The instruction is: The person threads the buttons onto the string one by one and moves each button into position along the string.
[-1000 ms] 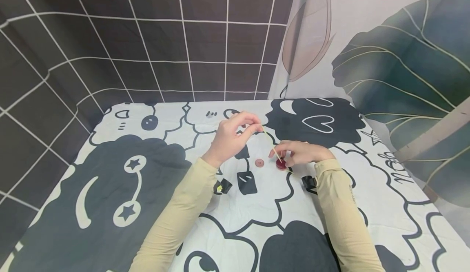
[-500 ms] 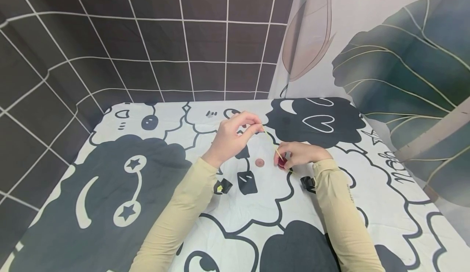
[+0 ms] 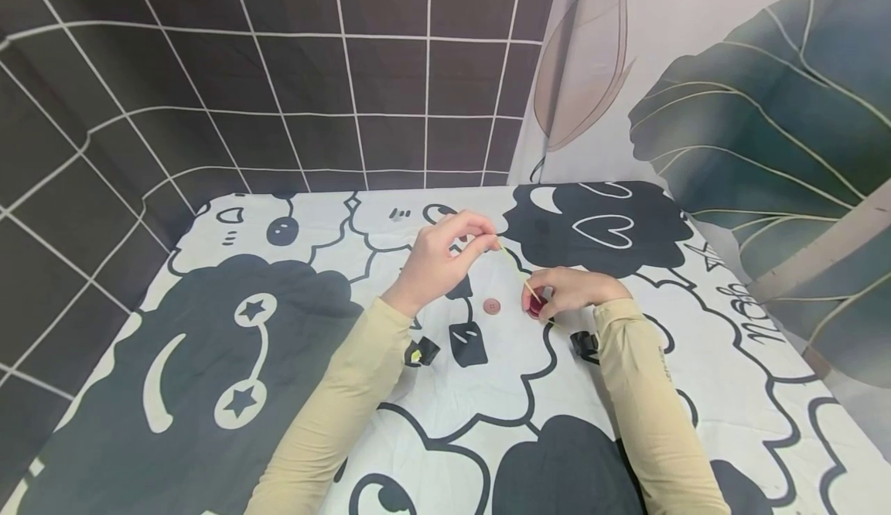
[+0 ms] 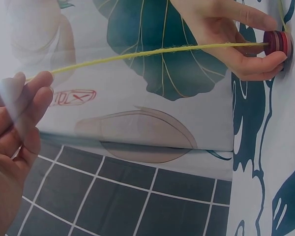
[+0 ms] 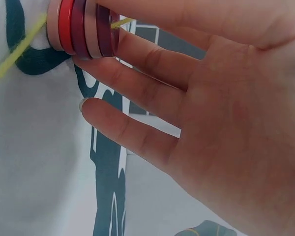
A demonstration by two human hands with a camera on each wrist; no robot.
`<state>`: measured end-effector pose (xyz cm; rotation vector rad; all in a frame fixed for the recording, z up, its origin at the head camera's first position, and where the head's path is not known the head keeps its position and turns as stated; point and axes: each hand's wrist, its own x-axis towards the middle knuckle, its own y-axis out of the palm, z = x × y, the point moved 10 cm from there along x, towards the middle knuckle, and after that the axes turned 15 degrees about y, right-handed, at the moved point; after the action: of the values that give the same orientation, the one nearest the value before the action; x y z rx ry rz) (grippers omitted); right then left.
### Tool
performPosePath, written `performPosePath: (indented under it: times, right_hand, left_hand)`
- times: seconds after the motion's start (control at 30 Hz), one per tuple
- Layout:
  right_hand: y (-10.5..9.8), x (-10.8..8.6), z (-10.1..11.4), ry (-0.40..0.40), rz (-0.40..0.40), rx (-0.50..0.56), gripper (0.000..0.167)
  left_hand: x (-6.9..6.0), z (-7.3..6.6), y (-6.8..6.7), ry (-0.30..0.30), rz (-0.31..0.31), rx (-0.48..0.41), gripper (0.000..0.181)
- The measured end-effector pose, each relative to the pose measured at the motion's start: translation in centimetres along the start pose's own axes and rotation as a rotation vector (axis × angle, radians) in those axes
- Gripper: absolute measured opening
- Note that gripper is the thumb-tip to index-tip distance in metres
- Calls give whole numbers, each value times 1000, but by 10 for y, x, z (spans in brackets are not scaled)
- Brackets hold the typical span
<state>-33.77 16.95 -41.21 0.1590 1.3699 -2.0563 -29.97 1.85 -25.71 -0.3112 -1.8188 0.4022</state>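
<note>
In the head view my left hand [image 3: 442, 256] is raised, pinching a yellow yarn [image 4: 137, 54] between thumb and fingertips. The yarn runs taut down to a short stack of several round buttons [image 5: 81, 29], pink, red and dark red, and passes through it. My right hand [image 3: 571, 289] grips this stack between thumb and fingers, low over the printed cloth. In the right wrist view the yarn comes out on both sides of the stack. A loose pink button [image 3: 492, 306] lies flat on the cloth, left of my right hand.
The black-and-white cartoon cloth [image 3: 487, 399] covers the work surface. A dark grid-patterned curtain [image 3: 390, 82] hangs behind it, and a leaf-print sheet [image 3: 696, 28] hangs at the right. Small black objects sit by the left forearm [image 3: 369, 368] and the right wrist.
My right hand's fingers have closed round the button stack and tipped it up slightly. My left hand holds the yarn at nearly the same place.
</note>
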Motion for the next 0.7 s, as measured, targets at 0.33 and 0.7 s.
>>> performPosePath:
  times: [0.33, 0.7]
  right_hand:
    - [-9, -5, 4, -62, -14, 82, 25]
    - [-61, -37, 37, -208, -348, 233, 20]
  left_hand:
    - [0, 0, 1, 8, 8, 0, 5]
    - [0, -2, 1, 22, 11, 43, 6]
